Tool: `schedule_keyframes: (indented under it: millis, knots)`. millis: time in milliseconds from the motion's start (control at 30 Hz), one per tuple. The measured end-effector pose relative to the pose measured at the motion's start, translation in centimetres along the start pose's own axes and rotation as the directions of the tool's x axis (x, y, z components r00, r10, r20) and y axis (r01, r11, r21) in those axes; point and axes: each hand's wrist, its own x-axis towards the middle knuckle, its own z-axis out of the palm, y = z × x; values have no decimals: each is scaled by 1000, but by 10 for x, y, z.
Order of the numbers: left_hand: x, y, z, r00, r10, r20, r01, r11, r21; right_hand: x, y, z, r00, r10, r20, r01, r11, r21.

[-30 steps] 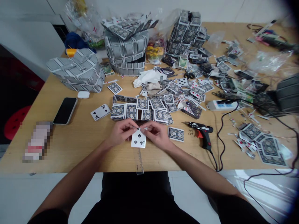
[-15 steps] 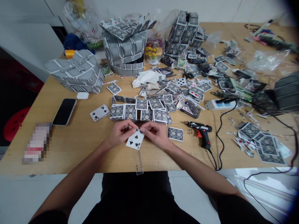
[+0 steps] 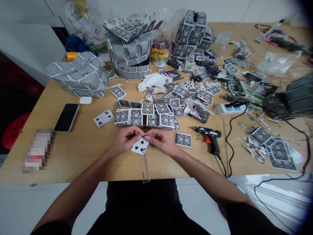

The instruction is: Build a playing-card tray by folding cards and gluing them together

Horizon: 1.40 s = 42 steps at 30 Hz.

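Between my two hands is a playing card, a five of clubs, face up and tilted, its far edge hidden under my fingers. My left hand is closed on its upper left part, thumb on the face. My right hand pinches its upper right part, thumb and fingertips close to those of the left. Just beyond lies a structure of joined playing cards, blue patterned backs outward. One card rests back up to the right of my right hand. A clear ruler pokes over the table's front edge.
A glue gun with a black cable lies at the right, near a white power strip. Left are a phone and face-up cards. Woven card baskets stand behind; loose cards and scissors cover the back right.
The card's near end has risen slightly and less of its face shows beneath my fingers. My right thumb has shifted a little down and left over it.
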Motion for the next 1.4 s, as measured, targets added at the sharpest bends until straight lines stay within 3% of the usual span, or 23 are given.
schedule_keyframes:
  millis: [267, 500, 867, 1400]
  knots:
    - [-2, 1, -2, 998, 12, 58, -12, 1000, 8, 0, 3, 1, 998, -68, -9, 68, 996, -55]
    - [-1, -1, 2, 998, 45, -32, -38, 980, 194, 0, 11, 2, 990, -104, -90, 86, 979, -187]
    - [0, 2, 3, 999, 26, -32, -22, 992, 123, 2, 6, 3, 994, -52, -96, 46, 997, -64]
    - [3, 3, 4, 999, -9, -41, 11, 998, 57, 4, 7, 3, 989, -71, -129, 66, 997, -46]
